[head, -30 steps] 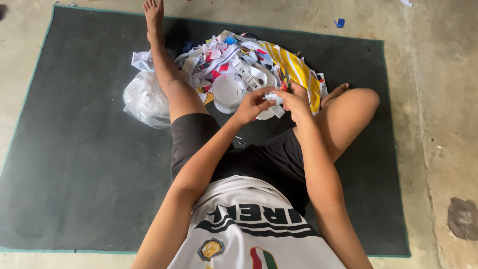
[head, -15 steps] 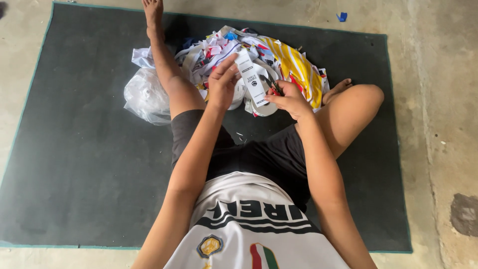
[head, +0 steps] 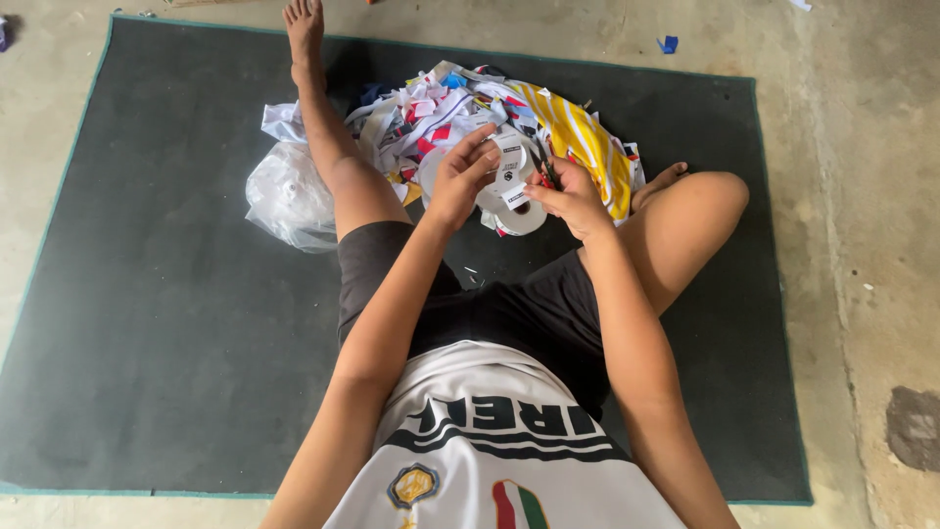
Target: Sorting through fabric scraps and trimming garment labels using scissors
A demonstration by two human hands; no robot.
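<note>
Since half a second ago, the white strip of labels that stood upright between the hands has come down and now curls low over the pile, and both hands have drawn closer together.

A person sits on a dark grey mat (head: 147, 323) laid on a concrete floor (head: 862, 196), seen from above through a head camera. One leg stretches forward, the other is bent out to the right. Between the legs lies a heap of cut fabric scraps (head: 460, 108) in white, red, blue and yellow-striped pieces. A clear plastic bag (head: 284, 196) sits just beside the outstretched leg, on its left.

The left hand (head: 458, 181) has its fingers partly curled, fingertips pinching the upper end of a roll of white label tape (head: 509, 181) that rests on the near edge of the heap. The right hand (head: 573, 201) is closed more tightly, gripping the tape's other side; something dark and thin shows at its fingers, perhaps small scissors, but it is too small to tell. The two hands are close together, nearly touching across the tape.

As a judgement of progress: the large heap of scraps suggests much cutting is already done, while the tape still shows a good coil left, so the work looks partway through, with more labels left to separate.
</note>
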